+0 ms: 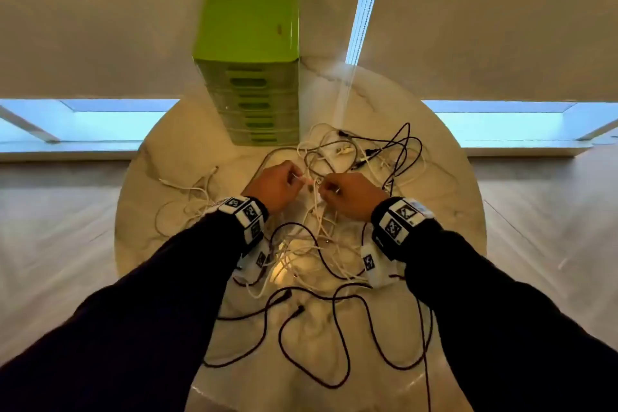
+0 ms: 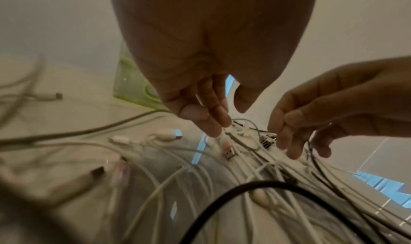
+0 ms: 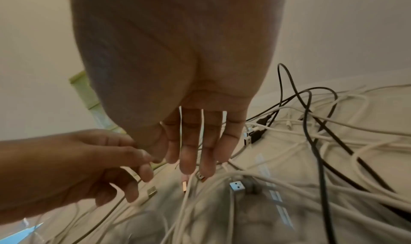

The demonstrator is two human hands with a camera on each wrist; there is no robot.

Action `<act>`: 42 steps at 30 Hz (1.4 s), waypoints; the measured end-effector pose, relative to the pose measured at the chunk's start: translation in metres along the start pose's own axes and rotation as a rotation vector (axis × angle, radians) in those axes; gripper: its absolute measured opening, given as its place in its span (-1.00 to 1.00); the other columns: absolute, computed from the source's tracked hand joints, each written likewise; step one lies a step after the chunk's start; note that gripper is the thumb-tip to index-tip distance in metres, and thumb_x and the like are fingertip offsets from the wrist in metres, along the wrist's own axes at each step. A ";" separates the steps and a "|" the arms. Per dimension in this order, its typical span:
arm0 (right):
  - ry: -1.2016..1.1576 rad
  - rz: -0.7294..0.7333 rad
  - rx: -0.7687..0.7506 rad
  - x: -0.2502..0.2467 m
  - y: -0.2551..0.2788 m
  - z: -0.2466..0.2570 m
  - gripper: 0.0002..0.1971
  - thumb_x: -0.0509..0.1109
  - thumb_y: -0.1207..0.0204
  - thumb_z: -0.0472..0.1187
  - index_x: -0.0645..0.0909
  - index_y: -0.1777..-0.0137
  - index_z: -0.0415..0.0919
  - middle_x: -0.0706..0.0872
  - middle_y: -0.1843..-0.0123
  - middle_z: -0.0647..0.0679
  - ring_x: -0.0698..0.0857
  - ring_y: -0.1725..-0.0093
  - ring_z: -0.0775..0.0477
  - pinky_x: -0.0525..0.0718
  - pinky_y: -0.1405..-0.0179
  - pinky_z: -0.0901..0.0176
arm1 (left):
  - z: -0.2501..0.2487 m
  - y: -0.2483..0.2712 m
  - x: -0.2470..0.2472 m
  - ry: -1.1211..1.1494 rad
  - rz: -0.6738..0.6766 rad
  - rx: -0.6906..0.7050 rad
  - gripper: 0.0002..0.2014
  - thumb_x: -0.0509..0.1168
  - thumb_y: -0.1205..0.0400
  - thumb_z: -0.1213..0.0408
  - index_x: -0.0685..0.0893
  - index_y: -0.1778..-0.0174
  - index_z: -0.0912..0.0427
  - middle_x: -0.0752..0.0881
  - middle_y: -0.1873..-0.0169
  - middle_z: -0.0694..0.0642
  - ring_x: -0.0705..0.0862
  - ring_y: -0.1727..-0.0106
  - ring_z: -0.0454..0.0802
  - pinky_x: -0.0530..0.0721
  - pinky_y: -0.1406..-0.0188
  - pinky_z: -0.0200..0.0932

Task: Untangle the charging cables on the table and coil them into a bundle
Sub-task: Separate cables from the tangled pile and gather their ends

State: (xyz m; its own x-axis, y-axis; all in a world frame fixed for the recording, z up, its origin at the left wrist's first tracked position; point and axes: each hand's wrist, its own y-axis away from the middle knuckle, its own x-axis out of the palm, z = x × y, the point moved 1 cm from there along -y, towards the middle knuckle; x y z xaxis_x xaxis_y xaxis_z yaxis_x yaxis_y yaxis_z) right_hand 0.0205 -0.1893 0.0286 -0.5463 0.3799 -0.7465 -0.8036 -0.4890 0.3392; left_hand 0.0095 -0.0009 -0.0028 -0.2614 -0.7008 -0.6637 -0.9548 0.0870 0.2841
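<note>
Tangled white and dark charging cables point(image 1: 334, 244), limp and light, sprawl mid-table. Left hand point(image 1: 274, 186) pinches a white USB plug point(image 2: 228, 148), the best hold; right hand point(image 1: 351, 196) curled, hold unclear.

Dark cable point(image 1: 424, 375) runs off the bottom edge — its end unseen.

White charging cables point(image 1: 321, 244) and dark cables point(image 1: 337, 328) lie in a loose tangle across the middle and near part of the round tabletop point(image 1: 451, 184). One separate white cable point(image 1: 187, 197) sprawls at the left, and several USB plugs point(image 2: 229, 153) show among the strands.
</note>
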 end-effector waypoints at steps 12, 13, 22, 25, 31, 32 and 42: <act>-0.053 0.003 0.091 -0.006 -0.053 -0.014 -0.56 0.26 -0.65 -0.21 0.42 -0.53 -0.06 0.74 -0.07 -0.11 0.71 -0.07 -0.14 0.67 -0.12 -0.04 | 0.009 -0.036 0.022 0.019 0.009 -0.203 -0.84 0.35 -0.64 0.17 0.64 0.26 0.05 0.70 0.25 0.02 0.70 0.06 0.10 0.57 0.12 -0.11; -0.016 0.024 0.083 -0.004 -0.057 -0.014 -0.52 0.25 -0.65 -0.21 0.37 -0.58 -0.03 0.73 -0.17 -0.15 0.70 -0.15 -0.19 0.66 -0.20 -0.10 | 0.010 -0.032 0.022 0.031 0.012 -0.187 -0.85 0.37 -0.63 0.20 0.66 0.26 0.08 0.69 0.29 -0.01 0.69 0.08 0.08 0.56 0.15 -0.12; 0.618 -0.149 -0.226 -0.011 -0.058 -0.019 -0.68 0.24 -0.60 0.12 0.74 -0.14 0.04 0.57 -0.15 -0.14 0.51 -0.22 -0.32 0.40 -0.19 -0.16 | 0.011 0.005 0.001 0.208 -0.039 0.158 -0.90 0.33 -0.70 0.20 0.67 0.13 0.03 0.69 0.14 0.08 0.65 0.14 -0.02 0.58 0.10 -0.19; 0.618 -0.360 -0.235 -0.024 -0.049 -0.016 -0.64 0.18 -0.57 0.19 0.77 0.00 0.10 0.58 -0.09 -0.07 0.50 -0.13 -0.28 0.26 -0.15 -0.11 | 0.018 0.017 0.002 0.298 -0.046 0.142 -0.94 0.27 -0.74 0.28 0.63 -0.05 0.04 0.72 -0.01 0.11 0.68 0.11 -0.05 0.63 0.13 -0.23; 0.516 -0.310 -0.235 -0.045 -0.034 0.010 -0.60 0.07 -0.69 0.23 0.74 -0.14 0.20 0.75 -0.17 0.19 0.49 -0.39 -0.10 0.10 -0.30 -0.15 | -0.004 0.033 0.011 0.351 -0.183 0.235 -0.68 0.30 -0.75 0.11 0.47 -0.42 -0.08 0.54 -0.26 0.04 0.58 -0.18 -0.20 0.55 -0.19 -0.32; 0.502 -0.283 -0.220 -0.045 -0.030 0.013 -0.63 0.09 -0.71 0.22 0.72 -0.18 0.20 0.76 -0.16 0.20 0.49 -0.41 -0.05 0.09 -0.32 -0.16 | -0.012 0.033 0.009 0.360 -0.253 0.301 -0.65 0.29 -0.75 0.09 0.48 -0.45 -0.05 0.53 -0.30 0.05 0.54 -0.30 -0.24 0.50 -0.32 -0.34; 0.129 -0.100 -0.256 -0.006 0.004 0.021 -0.54 -0.09 -0.68 0.30 0.54 0.11 0.07 0.58 0.17 0.19 0.53 0.07 0.10 0.24 -0.15 -0.04 | -0.046 0.039 -0.026 0.754 -0.418 0.137 -0.67 -0.05 -0.87 0.10 0.53 0.10 0.07 0.68 0.07 0.17 0.71 -0.05 0.01 0.69 -0.24 0.02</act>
State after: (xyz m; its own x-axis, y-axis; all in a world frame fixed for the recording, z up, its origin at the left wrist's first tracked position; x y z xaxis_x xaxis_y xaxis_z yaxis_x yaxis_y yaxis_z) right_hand 0.0158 -0.1767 0.0467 -0.4197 0.3410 -0.8412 -0.7574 -0.6423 0.1176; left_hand -0.0146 -0.0117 0.0572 0.2313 -0.9718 -0.0465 -0.9728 -0.2317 0.0016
